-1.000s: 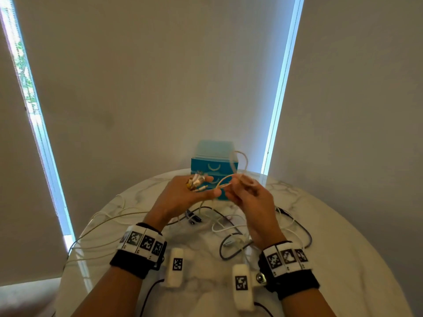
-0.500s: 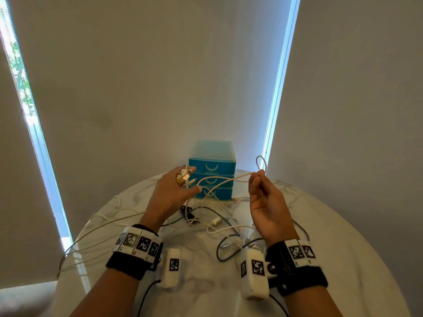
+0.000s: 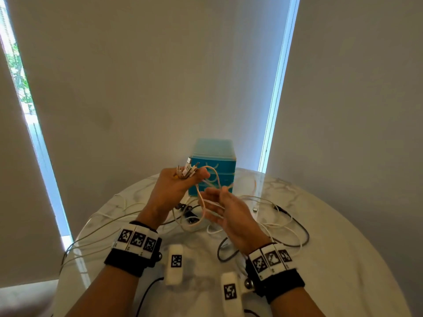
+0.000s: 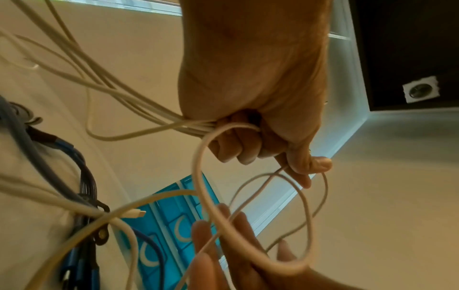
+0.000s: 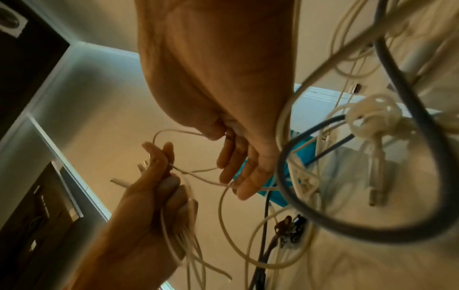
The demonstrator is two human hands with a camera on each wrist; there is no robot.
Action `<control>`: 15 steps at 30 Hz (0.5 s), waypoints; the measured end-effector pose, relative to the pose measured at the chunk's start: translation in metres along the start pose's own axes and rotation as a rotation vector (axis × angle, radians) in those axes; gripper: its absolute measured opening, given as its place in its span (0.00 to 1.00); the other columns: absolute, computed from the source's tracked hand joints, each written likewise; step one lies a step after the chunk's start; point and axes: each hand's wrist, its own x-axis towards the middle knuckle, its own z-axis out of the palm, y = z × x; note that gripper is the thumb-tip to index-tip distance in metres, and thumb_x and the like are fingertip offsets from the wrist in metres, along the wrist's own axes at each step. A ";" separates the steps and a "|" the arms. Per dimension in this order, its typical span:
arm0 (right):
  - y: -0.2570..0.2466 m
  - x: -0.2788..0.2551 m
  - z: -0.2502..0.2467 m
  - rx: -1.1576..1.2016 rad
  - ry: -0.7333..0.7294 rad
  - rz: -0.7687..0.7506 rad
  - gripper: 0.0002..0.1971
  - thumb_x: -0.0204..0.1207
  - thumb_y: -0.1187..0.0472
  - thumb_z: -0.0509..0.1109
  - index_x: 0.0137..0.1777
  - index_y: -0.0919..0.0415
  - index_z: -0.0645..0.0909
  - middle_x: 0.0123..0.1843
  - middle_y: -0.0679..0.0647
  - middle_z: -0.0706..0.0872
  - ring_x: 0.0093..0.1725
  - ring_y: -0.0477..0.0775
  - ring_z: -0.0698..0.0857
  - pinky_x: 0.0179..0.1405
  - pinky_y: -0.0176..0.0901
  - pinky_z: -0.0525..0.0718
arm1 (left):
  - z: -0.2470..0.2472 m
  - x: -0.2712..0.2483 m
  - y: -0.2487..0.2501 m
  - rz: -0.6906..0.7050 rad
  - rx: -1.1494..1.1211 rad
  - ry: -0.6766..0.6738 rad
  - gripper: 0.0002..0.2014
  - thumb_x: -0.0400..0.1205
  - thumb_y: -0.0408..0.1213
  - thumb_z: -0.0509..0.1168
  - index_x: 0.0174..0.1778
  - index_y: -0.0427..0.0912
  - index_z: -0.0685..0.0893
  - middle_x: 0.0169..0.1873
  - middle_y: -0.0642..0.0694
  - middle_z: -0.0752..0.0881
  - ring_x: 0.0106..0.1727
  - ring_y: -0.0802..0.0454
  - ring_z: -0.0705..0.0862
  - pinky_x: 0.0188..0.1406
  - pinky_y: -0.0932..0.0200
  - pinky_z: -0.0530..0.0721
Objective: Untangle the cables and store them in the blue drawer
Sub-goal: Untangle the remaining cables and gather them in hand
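Note:
My left hand (image 3: 183,180) is raised in front of the blue drawer unit (image 3: 219,167) and grips a bundle of white cable ends (image 3: 187,171), plugs sticking up. The left wrist view shows its fist (image 4: 248,137) closed round several white strands. My right hand (image 3: 220,203) is just right of and below it. Its thumb and forefinger pinch a thin white cable (image 5: 178,132) and the other fingers are straight. A thicker white cable loop (image 3: 215,179) hangs between both hands and lies over the right fingers (image 4: 211,235). All drawers look closed.
More cables lie tangled on the round marble table (image 3: 343,248): dark ones (image 3: 190,217) under the hands, a grey one (image 3: 302,232) to the right, white strands trailing left (image 3: 98,220). A white knot (image 5: 372,115) shows in the right wrist view. Window blinds stand behind.
My right hand, stretched out to the right half a second ago, has come back in beside the left hand with the cable looped. The left hand keeps its bundle.

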 end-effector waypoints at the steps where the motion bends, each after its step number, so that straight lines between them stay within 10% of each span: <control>1: 0.004 0.001 0.002 -0.047 -0.020 0.005 0.22 0.98 0.50 0.53 0.72 0.61 0.85 0.65 0.55 0.95 0.68 0.57 0.92 0.63 0.50 0.92 | 0.001 -0.002 0.004 -0.003 -0.013 -0.010 0.11 0.86 0.46 0.76 0.43 0.43 0.95 0.21 0.63 0.84 0.24 0.69 0.80 0.29 0.76 0.74; 8: -0.001 -0.004 -0.008 -0.510 -0.052 -0.189 0.08 0.88 0.63 0.74 0.61 0.51 0.92 0.55 0.47 0.97 0.58 0.49 0.95 0.65 0.54 0.93 | -0.005 -0.001 0.005 -0.044 -0.174 0.152 0.15 0.84 0.51 0.76 0.56 0.43 0.97 0.18 0.64 0.77 0.21 0.66 0.74 0.30 0.65 0.71; 15: -0.044 -0.004 -0.041 0.418 0.319 -0.348 0.11 0.88 0.67 0.73 0.68 0.64 0.86 0.66 0.64 0.92 0.61 0.61 0.96 0.54 0.43 0.95 | -0.010 0.003 -0.005 -0.157 -0.085 0.184 0.14 0.80 0.58 0.79 0.51 0.52 0.97 0.42 0.60 0.96 0.50 0.59 0.91 0.54 0.55 0.85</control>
